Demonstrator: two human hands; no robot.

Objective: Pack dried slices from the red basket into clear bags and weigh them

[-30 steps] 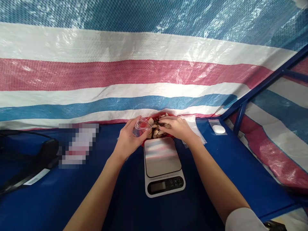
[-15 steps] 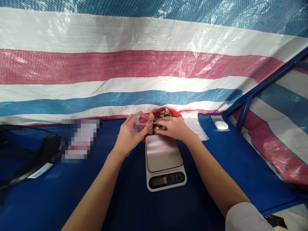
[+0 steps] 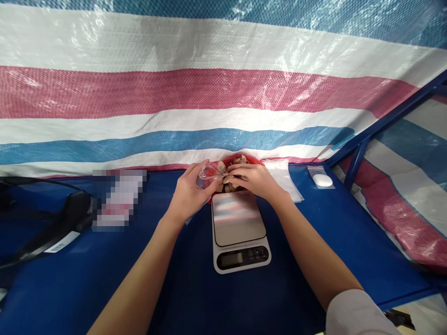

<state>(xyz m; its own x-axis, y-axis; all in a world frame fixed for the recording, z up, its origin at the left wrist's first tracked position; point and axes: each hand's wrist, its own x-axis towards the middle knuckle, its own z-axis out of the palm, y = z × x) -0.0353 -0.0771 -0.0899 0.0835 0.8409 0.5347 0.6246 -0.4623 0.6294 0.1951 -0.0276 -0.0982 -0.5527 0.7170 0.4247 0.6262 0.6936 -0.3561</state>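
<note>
My left hand (image 3: 190, 193) is closed on a clear plastic bag (image 3: 209, 172), its mouth held apart between thumb and fingers. Beside it, my right hand (image 3: 256, 179) reaches over a red plastic bag (image 3: 256, 160) of brown and cream pieces that look like dried mushrooms (image 3: 240, 160). The right fingertips are curled round some of these pieces, close to the clear bag's mouth; exactly how many they grip is hidden. Just in front of the red bag, a white digital kitchen scale (image 3: 239, 218) lies with nothing on its plate. Its display looks blank.
Clear flat bags (image 3: 284, 179) lie right of the red bag. Further right is a white oval object (image 3: 321, 180) on a small clear bag. A black device with a cable (image 3: 75, 209) lies left on the blue table (image 3: 331, 232). Striped sheeting (image 3: 209, 88) hangs behind.
My right hand has shifted slightly among the dried mushrooms, its fingers more curled. My left hand keeps hold of the clear bag. The whole view has moved a little.
</note>
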